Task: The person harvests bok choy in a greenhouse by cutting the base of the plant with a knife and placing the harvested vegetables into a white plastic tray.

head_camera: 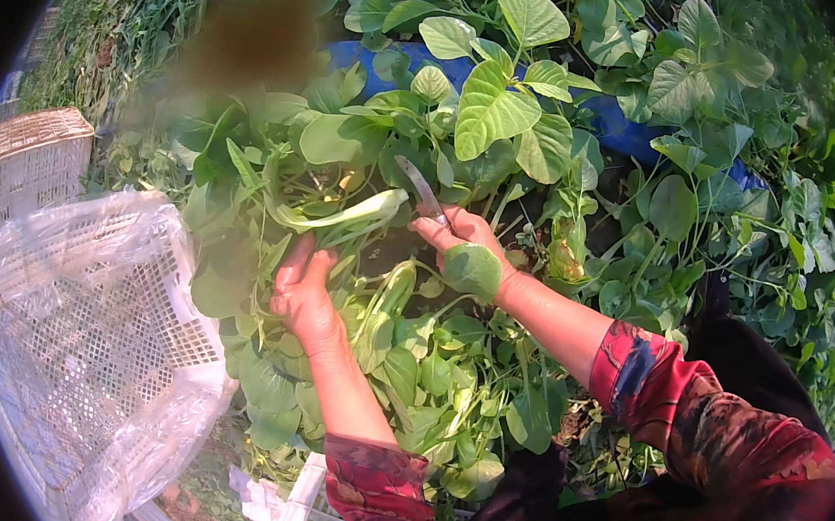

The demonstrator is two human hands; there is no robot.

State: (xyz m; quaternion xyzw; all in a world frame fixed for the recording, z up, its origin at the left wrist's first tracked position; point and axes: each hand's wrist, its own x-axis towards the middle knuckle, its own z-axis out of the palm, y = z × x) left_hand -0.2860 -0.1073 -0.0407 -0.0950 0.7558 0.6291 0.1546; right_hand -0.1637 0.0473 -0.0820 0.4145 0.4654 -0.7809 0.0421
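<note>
My left hand [309,291] is around a cut leafy green vegetable [343,213]. The pale stem end points up and right, and its leaves spread to the left, partly over my fingers. My right hand [465,235] grips a small knife [421,184]; its narrow, slightly curved blade points up and left. The handle is hidden in my fist. One round leaf [472,269] covers part of my right wrist. Below and between my forearms grow more leafy greens [388,333] with thick pale stems.
At left, a white plastic crate [181,290] is lined with clear plastic film [136,444]. Another white crate [35,156] stands behind it, and a crate edge [300,505] shows at the bottom. Tall broad-leaved plants [503,110] rise ahead, before a blue sheet-like surface [619,125]. A brown blur obscures the upper left.
</note>
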